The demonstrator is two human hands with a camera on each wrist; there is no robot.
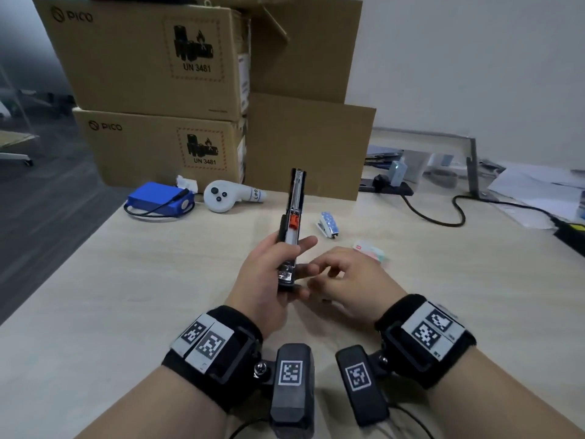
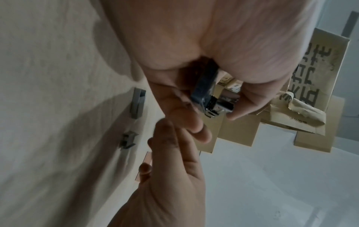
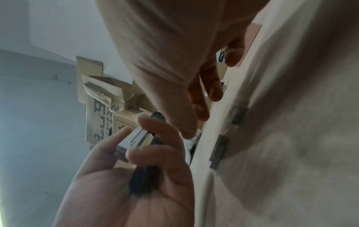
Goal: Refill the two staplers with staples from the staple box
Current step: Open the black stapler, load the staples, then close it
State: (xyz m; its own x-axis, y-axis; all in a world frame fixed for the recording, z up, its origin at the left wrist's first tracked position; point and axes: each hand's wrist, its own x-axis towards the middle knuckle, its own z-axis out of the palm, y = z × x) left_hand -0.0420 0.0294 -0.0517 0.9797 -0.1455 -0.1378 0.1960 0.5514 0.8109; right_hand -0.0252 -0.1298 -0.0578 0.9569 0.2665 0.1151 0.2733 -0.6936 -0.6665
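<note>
My left hand [image 1: 269,274] grips the base of a black stapler [image 1: 292,217] above the table, its fingers curled round it. The stapler is open, its top arm swung up and away; an orange pusher [image 1: 293,220] shows in the bare magazine. My right hand [image 1: 345,280] hovers just right of the stapler's near end, fingers loosely curled and holding nothing. Further back lie a small blue-and-white stapler [image 1: 327,224] and the pink-and-green staple box [image 1: 370,250]. Two grey staple strips [image 2: 137,104] [image 2: 128,139] lie on the table under my hands; the right wrist view shows them too.
Stacked cardboard boxes [image 1: 152,58] wall off the back of the pale wooden table [image 1: 126,296]. In front of them lie a blue battery pack [image 1: 158,201] and a white controller [image 1: 221,196]. A black cable [image 1: 443,213] and loose papers [image 1: 538,185] occupy the right side.
</note>
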